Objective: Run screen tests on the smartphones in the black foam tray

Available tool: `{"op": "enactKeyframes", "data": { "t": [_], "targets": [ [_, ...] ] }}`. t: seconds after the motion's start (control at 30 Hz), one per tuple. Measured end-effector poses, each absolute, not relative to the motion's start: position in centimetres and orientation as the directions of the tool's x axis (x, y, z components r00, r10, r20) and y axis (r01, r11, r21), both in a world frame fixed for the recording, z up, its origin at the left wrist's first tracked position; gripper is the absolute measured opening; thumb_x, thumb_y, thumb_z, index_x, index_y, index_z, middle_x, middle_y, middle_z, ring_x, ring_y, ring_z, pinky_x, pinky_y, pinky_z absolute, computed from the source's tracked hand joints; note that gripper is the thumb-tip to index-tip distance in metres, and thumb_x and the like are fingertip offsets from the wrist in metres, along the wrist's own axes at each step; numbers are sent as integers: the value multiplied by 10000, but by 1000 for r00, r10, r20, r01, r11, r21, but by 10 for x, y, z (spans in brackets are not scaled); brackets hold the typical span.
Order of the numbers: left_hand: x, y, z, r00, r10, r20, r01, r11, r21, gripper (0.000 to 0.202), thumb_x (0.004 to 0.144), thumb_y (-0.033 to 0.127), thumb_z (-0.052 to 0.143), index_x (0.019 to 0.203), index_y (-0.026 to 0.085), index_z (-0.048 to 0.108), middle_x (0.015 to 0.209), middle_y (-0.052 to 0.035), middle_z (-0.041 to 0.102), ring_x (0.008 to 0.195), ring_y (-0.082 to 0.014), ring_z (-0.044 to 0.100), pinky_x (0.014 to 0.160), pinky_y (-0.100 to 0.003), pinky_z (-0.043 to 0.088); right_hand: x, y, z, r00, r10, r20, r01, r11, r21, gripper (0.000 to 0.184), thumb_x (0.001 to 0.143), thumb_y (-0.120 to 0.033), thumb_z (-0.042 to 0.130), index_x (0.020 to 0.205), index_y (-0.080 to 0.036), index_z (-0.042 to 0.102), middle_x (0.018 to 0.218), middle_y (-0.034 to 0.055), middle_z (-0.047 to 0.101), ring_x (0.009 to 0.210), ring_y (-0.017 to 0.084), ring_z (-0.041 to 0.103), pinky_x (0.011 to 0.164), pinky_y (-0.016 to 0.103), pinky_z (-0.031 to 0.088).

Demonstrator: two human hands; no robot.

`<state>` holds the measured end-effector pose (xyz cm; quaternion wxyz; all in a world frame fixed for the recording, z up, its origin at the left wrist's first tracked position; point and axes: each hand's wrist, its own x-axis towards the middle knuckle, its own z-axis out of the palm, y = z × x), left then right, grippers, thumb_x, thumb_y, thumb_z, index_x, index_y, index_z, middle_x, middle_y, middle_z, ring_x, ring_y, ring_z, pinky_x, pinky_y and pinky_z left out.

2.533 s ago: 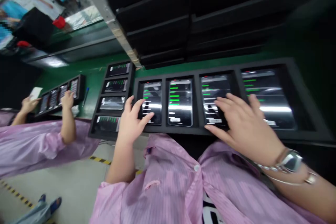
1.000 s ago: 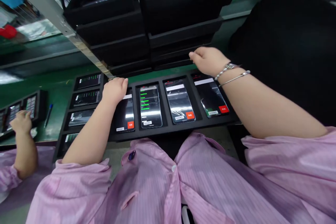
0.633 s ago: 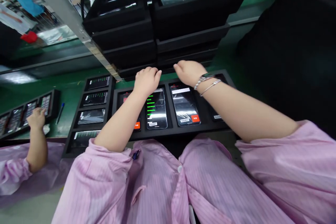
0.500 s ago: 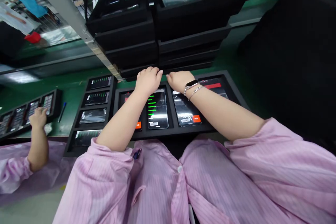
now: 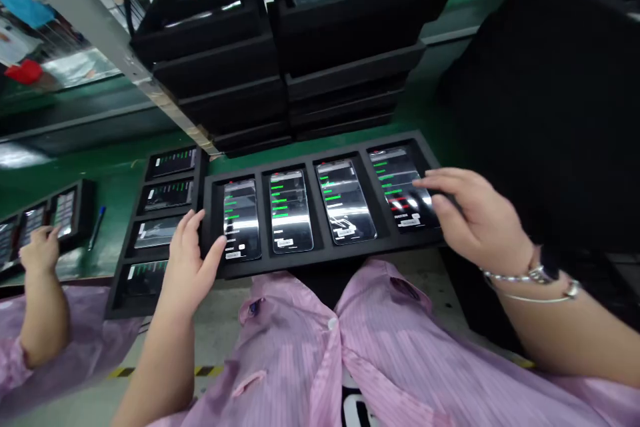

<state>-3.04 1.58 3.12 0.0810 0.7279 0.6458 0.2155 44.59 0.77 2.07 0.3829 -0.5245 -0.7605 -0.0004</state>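
4 smartphones point(image 5: 291, 211) face-up in a black tray point(image 5: 320, 259) (green text lines on each lit screen)

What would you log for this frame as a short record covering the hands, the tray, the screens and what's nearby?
left hand: empty, thumb at the leftmost phone in the black four-slot tray
right hand: empty, fingers over the rightmost phone
screens: all four show green text lines
beside: second black tray, holding more phones
nearby: co-worker's hand, stacked black trays
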Motion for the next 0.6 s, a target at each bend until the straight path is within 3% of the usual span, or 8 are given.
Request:
{"op": "enactKeyframes", "data": {
  "t": [0.17, 0.37, 0.5, 0.6],
  "targets": [
    [-14, -4, 11, -30, 979, 203, 894, -65, 444, 656, 985, 540, 586, 1556, 262, 421, 1652, -168, 403, 1559, -349, 377, 1294, -570, 309, 455, -8, -14, -137, 829, 542, 848, 381, -368, 283, 996, -227, 530, 1235, -250, 680, 1163, 98, 766, 1218, 291, 699, 1160, 523, 506],
    [-5, -6, 6, -67, 962, 266, 881, -68, 468, 627, 967, 495, 639, 1516, 246, 468, 1632, -166, 448, 1541, -331, 414, 1283, -532, 338, 437, -8, -8, -125, 841, 527, 875, 344, -342, 242, 1000, -266, 543, 1200, -234, 674, 1131, 99, 774, 1215, 333, 699, 1165, 602, 484],
    [-6, -9, 4, -64, 956, 286, 894, -73, 443, 602, 963, 473, 651, 1496, 250, 484, 1624, -153, 469, 1531, -316, 433, 1273, -514, 359, 394, -3, 2, -343, 814, 469, 770, 530, -355, 333, 1034, -289, 516, 1349, -196, 570, 1300, 121, 718, 1348, 343, 610, 1218, 644, 407],
    [-7, -14, 3, -43, 954, 298, 893, -97, 439, 579, 965, 471, 649, 1468, 218, 512, 1613, -170, 485, 1513, -312, 461, 1241, -496, 406, 371, -1, 4, -440, 815, 376, 749, 565, -347, 402, 1057, -354, 486, 1415, -174, 527, 1314, 144, 704, 1392, 378, 564, 1196, 675, 417]
  ]
}}
